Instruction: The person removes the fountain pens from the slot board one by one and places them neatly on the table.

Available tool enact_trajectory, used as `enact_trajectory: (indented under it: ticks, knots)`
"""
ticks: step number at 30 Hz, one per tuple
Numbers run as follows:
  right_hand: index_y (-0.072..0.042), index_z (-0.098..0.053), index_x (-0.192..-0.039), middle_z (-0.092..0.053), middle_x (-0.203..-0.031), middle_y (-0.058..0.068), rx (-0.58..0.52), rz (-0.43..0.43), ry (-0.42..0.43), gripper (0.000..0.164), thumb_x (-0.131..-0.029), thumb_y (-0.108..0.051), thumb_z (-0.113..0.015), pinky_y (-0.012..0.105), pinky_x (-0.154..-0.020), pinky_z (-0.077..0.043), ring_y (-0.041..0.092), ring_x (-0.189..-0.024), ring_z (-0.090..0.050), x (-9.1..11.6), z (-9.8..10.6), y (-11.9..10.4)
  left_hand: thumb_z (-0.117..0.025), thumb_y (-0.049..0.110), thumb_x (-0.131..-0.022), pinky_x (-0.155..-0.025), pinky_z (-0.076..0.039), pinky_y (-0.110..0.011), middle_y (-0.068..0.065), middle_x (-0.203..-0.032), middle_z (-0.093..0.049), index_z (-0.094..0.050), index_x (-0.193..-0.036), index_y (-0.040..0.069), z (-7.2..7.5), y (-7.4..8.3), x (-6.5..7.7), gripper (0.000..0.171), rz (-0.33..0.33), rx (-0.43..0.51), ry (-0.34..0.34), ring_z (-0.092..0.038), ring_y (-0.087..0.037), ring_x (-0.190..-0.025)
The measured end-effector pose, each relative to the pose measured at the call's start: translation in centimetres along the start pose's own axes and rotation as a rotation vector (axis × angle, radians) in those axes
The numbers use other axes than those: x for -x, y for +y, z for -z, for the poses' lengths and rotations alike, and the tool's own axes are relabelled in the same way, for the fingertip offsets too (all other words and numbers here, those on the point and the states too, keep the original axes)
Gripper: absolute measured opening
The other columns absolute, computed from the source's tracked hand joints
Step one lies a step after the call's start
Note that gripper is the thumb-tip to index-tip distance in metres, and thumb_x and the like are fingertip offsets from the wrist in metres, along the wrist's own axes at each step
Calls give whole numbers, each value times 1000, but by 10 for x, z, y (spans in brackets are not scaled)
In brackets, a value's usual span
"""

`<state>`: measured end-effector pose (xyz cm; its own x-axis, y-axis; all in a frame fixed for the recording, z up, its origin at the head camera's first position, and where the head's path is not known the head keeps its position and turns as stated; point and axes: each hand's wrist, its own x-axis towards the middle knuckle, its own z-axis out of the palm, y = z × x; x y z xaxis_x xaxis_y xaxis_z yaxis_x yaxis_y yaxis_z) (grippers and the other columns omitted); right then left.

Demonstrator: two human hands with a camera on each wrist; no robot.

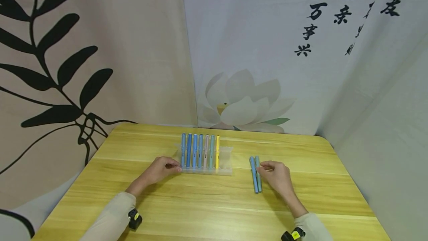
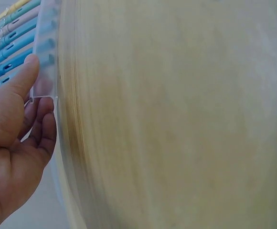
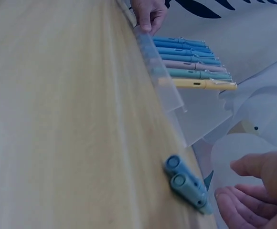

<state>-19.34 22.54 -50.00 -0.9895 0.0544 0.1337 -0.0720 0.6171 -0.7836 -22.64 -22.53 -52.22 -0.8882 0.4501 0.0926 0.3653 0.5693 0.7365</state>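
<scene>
A clear pen stand (image 1: 224, 172) on the table holds a row of pens: several blue pens (image 1: 189, 150), one pinkish pen (image 1: 206, 151), one green pen (image 1: 211, 151) and one yellow pen (image 1: 217, 151). My left hand (image 1: 164, 169) pinches the stand's left end, thumb (image 2: 27, 76) on the front lip and fingers beneath. Right of the stand, a loose blue pen (image 1: 253, 175) and a loose green pen (image 3: 188, 191) lie side by side on the table. My right hand (image 1: 276, 176) is beside the green one, thumb and fingers apart in the right wrist view (image 3: 262, 191); contact is unclear.
The wooden table (image 1: 187, 207) has a back edge against a hanging cloth (image 1: 254, 47) printed with a flower and characters. Another cloth with dark leaves (image 1: 68, 70) hangs at the left. Dark wrist cameras (image 1: 135, 219) sit on both sleeves.
</scene>
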Motion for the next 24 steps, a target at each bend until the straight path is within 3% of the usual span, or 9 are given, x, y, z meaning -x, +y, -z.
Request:
enact_trajectory:
  ticks: [8, 17, 24]
  knots:
    - [-5, -78, -112, -77, -98, 6, -66, 55, -29, 27, -91, -20, -80, 31, -72, -59, 20, -85, -74, -10, -6, -22, -70, 30, -98, -71, -53, -26, 6, -94, -73, -79, -104, 16, 0, 0, 1, 18, -3, 15, -5, -61, -9, -79]
    - [-11, -79, -112, -78, -97, 3, -133, 188, -72, 26, -89, -24, -82, 27, -74, -58, 16, -85, -73, -22, -25, -38, -70, 29, -98, -72, -53, -26, 6, -94, -73, -79, -104, 14, 1, 2, 2, 18, -7, 17, -7, -61, -8, -79]
    - [-5, -78, -114, -78, -99, 3, -165, 238, -123, 31, -91, -24, -81, 26, -73, -58, 15, -84, -73, -28, -46, -49, -71, 27, -98, -74, -53, -26, 6, -95, -74, -79, -104, 13, 0, 3, 2, 17, 5, 11, -3, -62, -8, -81]
